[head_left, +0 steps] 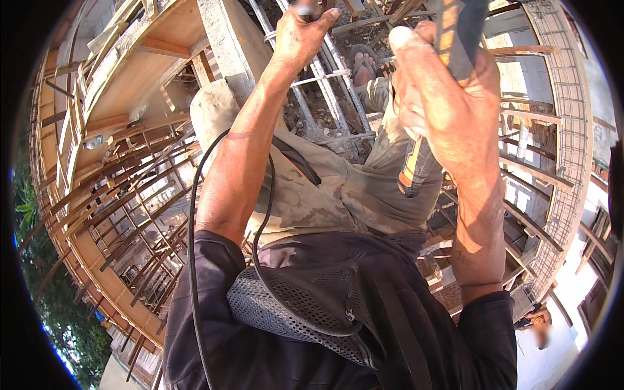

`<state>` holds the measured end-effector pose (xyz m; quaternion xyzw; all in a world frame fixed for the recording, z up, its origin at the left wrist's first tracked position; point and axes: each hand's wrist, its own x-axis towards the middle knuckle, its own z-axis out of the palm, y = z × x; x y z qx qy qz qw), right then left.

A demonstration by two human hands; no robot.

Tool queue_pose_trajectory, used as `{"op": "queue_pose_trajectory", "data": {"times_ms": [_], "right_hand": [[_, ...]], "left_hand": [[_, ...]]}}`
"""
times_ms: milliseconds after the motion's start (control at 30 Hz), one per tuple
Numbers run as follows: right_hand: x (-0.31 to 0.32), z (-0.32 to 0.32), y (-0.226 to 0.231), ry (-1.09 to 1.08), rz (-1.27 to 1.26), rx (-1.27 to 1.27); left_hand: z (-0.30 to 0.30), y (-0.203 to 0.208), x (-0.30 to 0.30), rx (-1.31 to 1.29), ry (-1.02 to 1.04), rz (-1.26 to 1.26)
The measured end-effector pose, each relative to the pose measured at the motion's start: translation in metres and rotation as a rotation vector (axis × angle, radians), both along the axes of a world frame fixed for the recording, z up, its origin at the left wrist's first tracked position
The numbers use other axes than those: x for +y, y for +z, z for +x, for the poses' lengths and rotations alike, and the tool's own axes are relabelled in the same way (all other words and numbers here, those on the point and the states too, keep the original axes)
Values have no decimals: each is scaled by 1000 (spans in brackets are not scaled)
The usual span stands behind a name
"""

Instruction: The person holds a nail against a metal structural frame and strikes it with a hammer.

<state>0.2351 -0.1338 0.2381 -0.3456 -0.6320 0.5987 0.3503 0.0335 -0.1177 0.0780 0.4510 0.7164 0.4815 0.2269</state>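
My right hand [442, 104] is closed round the black-and-orange handle [416, 166] of a tool. The handle's lower end sticks out below my fist, and its upper part runs out past the top of the picture, so the tool's head is hidden. Further left, my left hand [302, 36] is closed, thumb pointing right. Something dark and blurred shows at its top, too unclear to name. Below and beside the left hand runs a cage of tied steel reinforcing bars [325, 97].
A concrete-coated beam [227, 45] stands left of the bars. Wooden formwork [149, 58] and many timber props [156, 195] fill the left. My sandalled foot [363, 68] is by the bars. A black cable [193, 260] loops over my left arm. Another person [536, 322] is at lower right.
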Motion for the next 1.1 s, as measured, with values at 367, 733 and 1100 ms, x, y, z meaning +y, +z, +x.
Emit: {"op": "queue_pose_trajectory", "data": {"times_ms": [367, 733, 1100], "right_hand": [[-3, 6, 37, 81, -165, -219], [-15, 15, -55, 298, -192, -663], [-34, 55, -11, 124, -193, -748]], "left_hand": [[-15, -31, -16, -206, -61, 38], [-7, -54, -29, -215, -85, 26], [-31, -10, 20, 96, 351, 364]]}}
